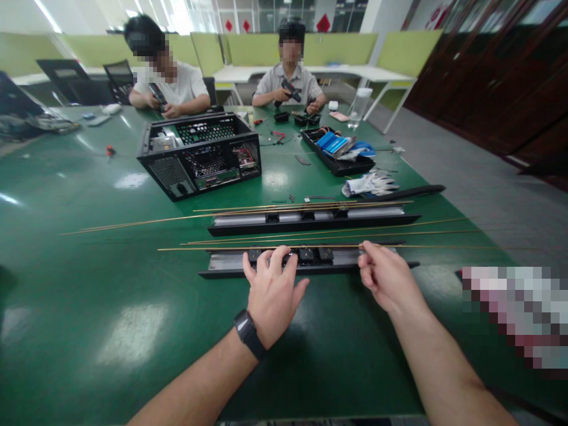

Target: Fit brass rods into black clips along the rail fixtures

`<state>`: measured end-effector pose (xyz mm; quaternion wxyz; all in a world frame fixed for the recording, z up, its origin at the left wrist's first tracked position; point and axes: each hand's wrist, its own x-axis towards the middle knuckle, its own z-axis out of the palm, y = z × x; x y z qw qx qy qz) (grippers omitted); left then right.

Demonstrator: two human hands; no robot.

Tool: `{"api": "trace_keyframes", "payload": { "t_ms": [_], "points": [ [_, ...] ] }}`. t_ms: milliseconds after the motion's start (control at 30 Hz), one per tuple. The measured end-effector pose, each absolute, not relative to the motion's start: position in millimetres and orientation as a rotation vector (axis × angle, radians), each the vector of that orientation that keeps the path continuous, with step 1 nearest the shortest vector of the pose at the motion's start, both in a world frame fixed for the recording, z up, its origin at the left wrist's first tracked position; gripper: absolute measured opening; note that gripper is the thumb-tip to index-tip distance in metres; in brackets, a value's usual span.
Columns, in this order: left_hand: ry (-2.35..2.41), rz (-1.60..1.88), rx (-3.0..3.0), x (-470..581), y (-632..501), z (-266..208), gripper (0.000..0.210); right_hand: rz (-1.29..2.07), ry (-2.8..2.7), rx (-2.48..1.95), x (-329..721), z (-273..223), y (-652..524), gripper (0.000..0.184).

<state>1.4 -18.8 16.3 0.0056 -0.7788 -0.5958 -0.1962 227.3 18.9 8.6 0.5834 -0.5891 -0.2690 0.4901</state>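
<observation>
My left hand point(274, 293), wearing a black watch point(247, 328), lies with fingers spread over the near black channel point(222, 264). Its fingertips reach the black blocks point(306, 254) inside that channel and come close to a thin brass-coloured rod point(208, 248). Thumb and forefinger of my right hand point(385, 273) are pinched on this same rod, above the channel's right part. More thin rods point(231, 239) run lengthwise just beyond. Farther back, a second black channel point(373, 222) with black blocks inside lies parallel, rods resting along its top.
An open black computer case point(168, 177) stands beyond the channels at left. At back right are a black tray point(326, 158) of blue items, white gloves point(371, 184) and a clear bottle point(357, 109). Two people point(177, 83) sit across the green table point(133, 284), both holding tools.
</observation>
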Motion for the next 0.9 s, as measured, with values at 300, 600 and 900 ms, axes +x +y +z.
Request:
{"api": "trace_keyframes", "payload": {
  "t_ms": [300,600,900],
  "points": [
    [-1.838,-0.582,-2.464,1.0,-18.4,16.8,0.034,1.143,-0.628,-1.374,227.2,9.2,18.9,0.029],
    [-1.858,-0.614,-2.452,2.3,-17.7,16.3,0.028,1.141,-0.637,-1.367,227.9,7.5,18.8,0.030],
    [-1.863,-0.638,-2.404,3.6,-16.8,11.3,0.034,1.143,-0.636,-1.365,228.8,6.5,19.6,0.031]
  ]
}}
